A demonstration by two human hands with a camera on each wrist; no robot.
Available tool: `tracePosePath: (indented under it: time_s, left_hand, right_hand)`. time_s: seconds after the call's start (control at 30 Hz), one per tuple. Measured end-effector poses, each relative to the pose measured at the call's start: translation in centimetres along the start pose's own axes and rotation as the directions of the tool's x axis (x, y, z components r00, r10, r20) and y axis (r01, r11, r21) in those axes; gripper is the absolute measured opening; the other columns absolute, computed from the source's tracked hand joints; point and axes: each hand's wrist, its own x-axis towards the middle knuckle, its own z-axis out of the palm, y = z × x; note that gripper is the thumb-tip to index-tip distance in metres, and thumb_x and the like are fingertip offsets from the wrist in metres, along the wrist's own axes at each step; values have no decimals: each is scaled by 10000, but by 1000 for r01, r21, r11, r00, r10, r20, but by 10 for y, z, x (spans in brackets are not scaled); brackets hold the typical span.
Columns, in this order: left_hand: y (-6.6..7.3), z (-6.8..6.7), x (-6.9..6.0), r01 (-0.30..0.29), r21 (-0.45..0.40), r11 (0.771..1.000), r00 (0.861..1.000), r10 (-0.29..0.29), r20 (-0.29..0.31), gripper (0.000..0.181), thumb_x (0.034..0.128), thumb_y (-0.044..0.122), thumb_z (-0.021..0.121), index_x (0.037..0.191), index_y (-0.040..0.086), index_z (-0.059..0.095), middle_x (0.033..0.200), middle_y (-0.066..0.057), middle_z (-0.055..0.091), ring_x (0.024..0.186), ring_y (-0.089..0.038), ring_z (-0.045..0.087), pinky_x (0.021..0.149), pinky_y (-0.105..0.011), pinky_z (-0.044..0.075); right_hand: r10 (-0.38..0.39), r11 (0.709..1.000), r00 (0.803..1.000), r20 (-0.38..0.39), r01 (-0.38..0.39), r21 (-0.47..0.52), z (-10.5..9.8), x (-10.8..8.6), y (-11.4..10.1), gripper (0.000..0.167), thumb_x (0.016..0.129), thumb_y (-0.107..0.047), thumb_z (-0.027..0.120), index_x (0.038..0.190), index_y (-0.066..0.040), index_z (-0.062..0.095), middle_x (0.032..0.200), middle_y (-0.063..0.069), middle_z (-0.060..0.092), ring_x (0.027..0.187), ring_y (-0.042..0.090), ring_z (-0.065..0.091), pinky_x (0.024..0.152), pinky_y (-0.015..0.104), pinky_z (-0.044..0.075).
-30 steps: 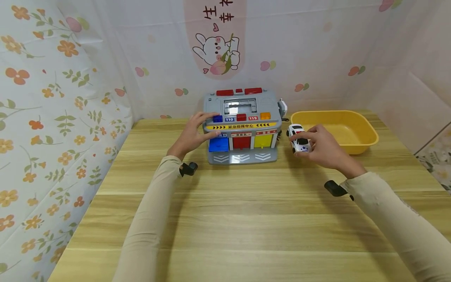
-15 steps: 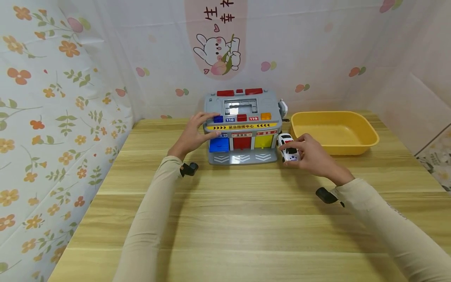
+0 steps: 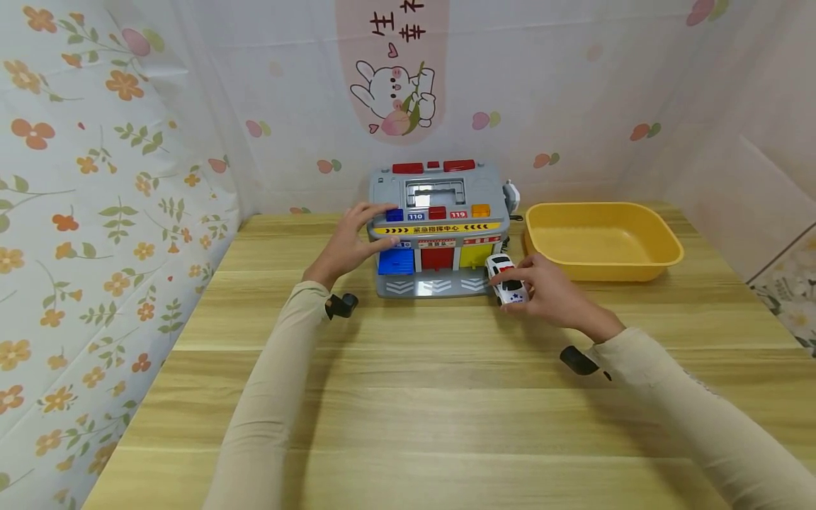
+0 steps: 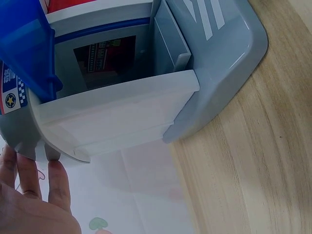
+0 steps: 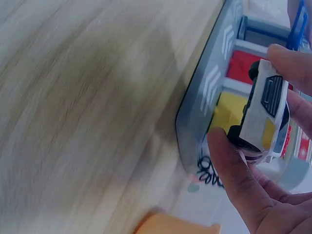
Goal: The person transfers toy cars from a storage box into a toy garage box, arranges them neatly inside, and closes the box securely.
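Note:
A grey toy garage [image 3: 452, 170] stands at the table's back, with blue, red and yellow doors. My left hand [image 3: 347, 244] grips its upper left corner, thumb at the front by the blue door [image 3: 397, 263]. In the left wrist view that door [image 4: 27, 46] is swung up over an open bay [image 4: 105, 63], and several fingertips [image 4: 58, 170] touch the garage's side. A white toy police car [image 3: 515, 296] is pinched between thumb and fingers of my right hand [image 3: 554, 294], by the garage's front right corner. The right wrist view shows one end of the car [image 5: 261, 105].
A yellow plastic basin [image 3: 625, 271] stands at the back right of the wooden table [image 3: 433, 411]. Curtains with printed flowers [image 3: 121, 283] and a rabbit [image 3: 392, 92] hang at the left and behind. A black coiled cord [image 5: 208, 170] lies beside the garage.
My right hand has carried the toy police car leftward and nearer, from beside the basin to the garage's front right corner. The left hand and the garage have stayed put.

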Motion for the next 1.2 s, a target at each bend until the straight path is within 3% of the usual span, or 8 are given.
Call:
tracePosePath:
  time_s: [0.43, 0.83, 1.2]
  left_hand:
    - [0, 1, 1, 3, 6, 1000, 1000, -3, 0, 598, 893, 420, 734, 1447, 344, 524, 1472, -36, 473, 1374, -260, 330, 1165, -593, 329]
    - [0, 0, 0, -5, -15, 1000, 1000, 5, 6, 593, 898, 411, 732, 1447, 344, 520, 1468, -38, 467, 1373, -266, 322, 1161, -619, 323]
    - [0, 0, 0, -3, -9, 1000, 1000, 3, 5, 606, 893, 408, 742, 1452, 344, 517, 1469, -41, 465, 1364, -268, 331, 1159, -618, 323]
  right_hand:
    - [-25, 999, 999, 36, 24, 31, 22, 13, -19, 418, 779, -211, 858, 1184, -211, 752, 1194, 202, 544, 1056, 305, 458, 790, 334, 410]
    - [-53, 998, 997, 64, 51, 30, 35, 27, -38, 427, 794, -251, 853, 1205, -243, 741, 1240, 205, 554, 1107, 323, 465, 868, 407, 441]
    - [-76, 996, 993, 96, 71, 52, 51, 39, -62, 448, 803, -281, 847, 1233, -250, 725, 1221, 165, 553, 1076, 277, 459, 853, 379, 441]
